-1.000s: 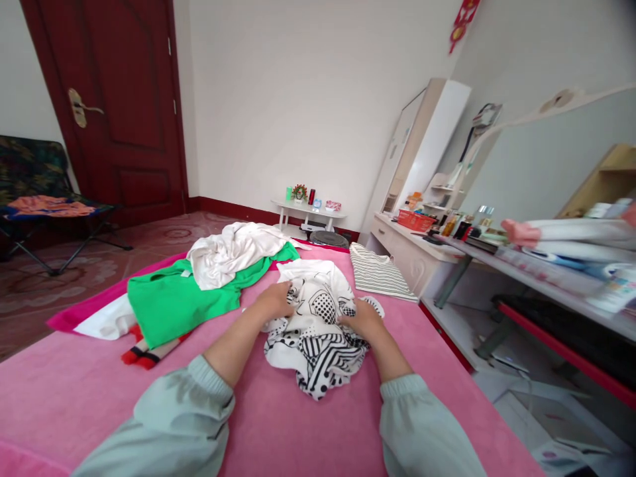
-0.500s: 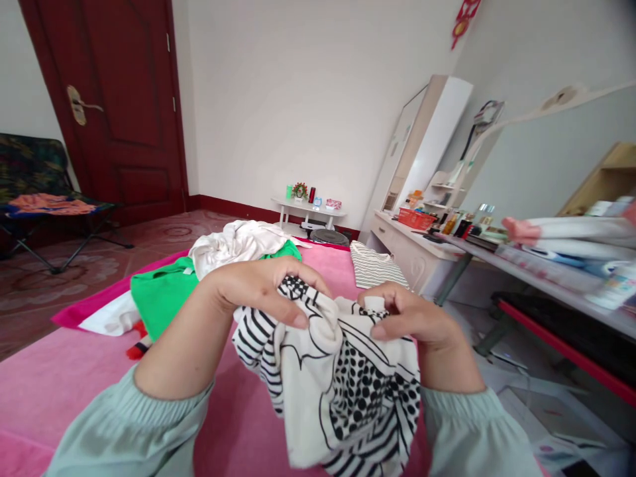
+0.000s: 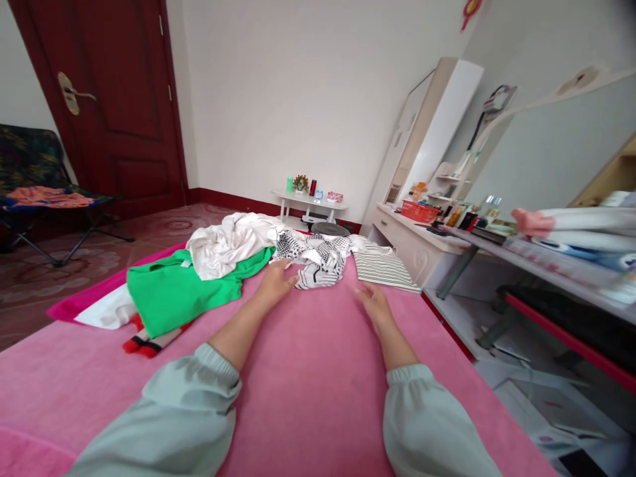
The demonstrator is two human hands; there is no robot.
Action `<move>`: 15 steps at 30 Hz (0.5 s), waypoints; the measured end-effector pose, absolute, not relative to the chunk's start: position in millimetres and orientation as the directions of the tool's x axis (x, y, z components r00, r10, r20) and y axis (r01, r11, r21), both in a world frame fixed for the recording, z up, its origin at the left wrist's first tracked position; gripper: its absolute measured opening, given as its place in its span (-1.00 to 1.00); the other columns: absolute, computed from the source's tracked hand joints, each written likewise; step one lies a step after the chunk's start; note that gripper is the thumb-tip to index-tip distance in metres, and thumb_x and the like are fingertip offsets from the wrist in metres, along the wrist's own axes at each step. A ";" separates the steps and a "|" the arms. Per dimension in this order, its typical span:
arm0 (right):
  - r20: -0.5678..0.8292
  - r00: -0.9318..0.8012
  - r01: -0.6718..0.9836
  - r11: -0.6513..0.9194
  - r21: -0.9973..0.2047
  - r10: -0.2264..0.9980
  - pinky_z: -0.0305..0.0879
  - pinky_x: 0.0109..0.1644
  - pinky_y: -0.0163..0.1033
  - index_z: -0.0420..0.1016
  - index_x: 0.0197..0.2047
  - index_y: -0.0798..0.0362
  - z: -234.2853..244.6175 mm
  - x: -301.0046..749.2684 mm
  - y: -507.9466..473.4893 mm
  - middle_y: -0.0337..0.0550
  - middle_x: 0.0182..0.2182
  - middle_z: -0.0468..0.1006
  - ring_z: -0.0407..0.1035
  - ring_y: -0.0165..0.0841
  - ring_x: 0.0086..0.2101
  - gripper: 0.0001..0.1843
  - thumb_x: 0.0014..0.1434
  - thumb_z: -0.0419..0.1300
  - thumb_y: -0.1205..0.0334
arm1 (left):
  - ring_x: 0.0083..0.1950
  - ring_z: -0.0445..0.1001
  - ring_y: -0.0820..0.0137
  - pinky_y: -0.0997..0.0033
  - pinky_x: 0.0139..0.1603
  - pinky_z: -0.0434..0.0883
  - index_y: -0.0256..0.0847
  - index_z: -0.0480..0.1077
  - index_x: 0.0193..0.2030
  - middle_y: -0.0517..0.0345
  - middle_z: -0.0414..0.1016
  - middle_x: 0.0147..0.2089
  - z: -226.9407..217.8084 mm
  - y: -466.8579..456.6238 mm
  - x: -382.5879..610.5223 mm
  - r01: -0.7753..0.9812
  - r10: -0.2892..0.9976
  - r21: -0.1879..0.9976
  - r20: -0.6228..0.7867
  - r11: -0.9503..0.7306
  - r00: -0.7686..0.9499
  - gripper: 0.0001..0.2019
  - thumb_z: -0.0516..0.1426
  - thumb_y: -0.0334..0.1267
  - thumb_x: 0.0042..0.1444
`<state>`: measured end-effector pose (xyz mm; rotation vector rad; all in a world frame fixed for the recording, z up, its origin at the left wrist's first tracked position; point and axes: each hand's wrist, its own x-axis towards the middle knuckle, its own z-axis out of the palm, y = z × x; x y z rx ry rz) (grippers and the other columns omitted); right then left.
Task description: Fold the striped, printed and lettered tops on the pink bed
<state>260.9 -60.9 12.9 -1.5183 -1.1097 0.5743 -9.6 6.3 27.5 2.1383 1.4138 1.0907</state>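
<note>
At the far end of the pink bed cover point(image 3: 318, 371), a crumpled black-and-white patterned garment point(image 3: 322, 258) shows stripes and dots. My left hand point(image 3: 275, 285) is stretched out at its near left edge, fingers extended and holding nothing; whether the fingertips touch the cloth I cannot tell. Lower right of the garment, my right hand point(image 3: 372, 301) is open, apart from the cloth. A folded striped shirt point(image 3: 385, 266) lies just beyond it. To the left of my left hand are a green garment point(image 3: 173, 291) and a bunched white garment point(image 3: 223, 245) on top of it.
Under the green garment stick out white cloth point(image 3: 106, 308) and a red-and-black piece point(image 3: 149, 344). Along the right stand a dresser point(image 3: 422, 238) with a red basket point(image 3: 420, 211) and a cluttered desk point(image 3: 541, 265). A folding chair point(image 3: 47, 192) is at the left.
Both hands have let go of the patterned garment, which has gone from close in front of me to the bed's far end. My arms now reach further forward, hands wider apart.
</note>
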 end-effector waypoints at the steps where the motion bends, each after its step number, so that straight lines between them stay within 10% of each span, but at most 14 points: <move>1: 0.216 0.434 0.333 0.067 -0.940 0.875 0.24 0.14 -0.04 0.41 0.05 0.15 10.1 258.3 -60.5 0.09 0.08 0.43 0.32 -0.10 0.07 -0.35 -0.13 0.28 0.05 | 0.23 0.26 0.16 0.18 0.25 0.18 -0.24 0.29 0.18 -0.08 0.35 0.18 24.2 4.5 -6.3 0.619 0.887 0.642 0.391 -0.453 0.244 -0.51 0.13 -0.19 0.10; 11: 0.219 0.218 0.258 0.160 -0.953 0.951 0.35 0.01 -0.13 0.49 -0.09 0.06 19.1 216.9 -66.0 -0.08 -0.07 0.54 0.43 -0.25 -0.09 -0.53 -0.14 0.30 0.19 | 0.09 0.38 0.18 0.27 0.12 0.28 -0.23 0.28 0.21 -0.07 0.43 0.08 17.5 -15.3 16.8 0.628 0.732 0.380 0.402 -0.680 0.550 -0.44 0.14 -0.34 0.00; 15: 0.212 0.158 0.235 0.172 -0.957 0.964 0.35 0.02 -0.13 0.45 -0.06 0.04 20.7 200.0 -67.7 -0.05 0.00 0.49 0.40 -0.23 -0.04 -0.48 -0.16 0.33 0.19 | -0.08 0.44 0.14 0.23 -0.05 0.33 -0.26 0.50 -0.11 -0.11 0.51 -0.17 26.0 -17.9 22.1 0.694 0.755 0.311 0.370 -0.650 0.541 -0.70 0.06 -0.37 0.03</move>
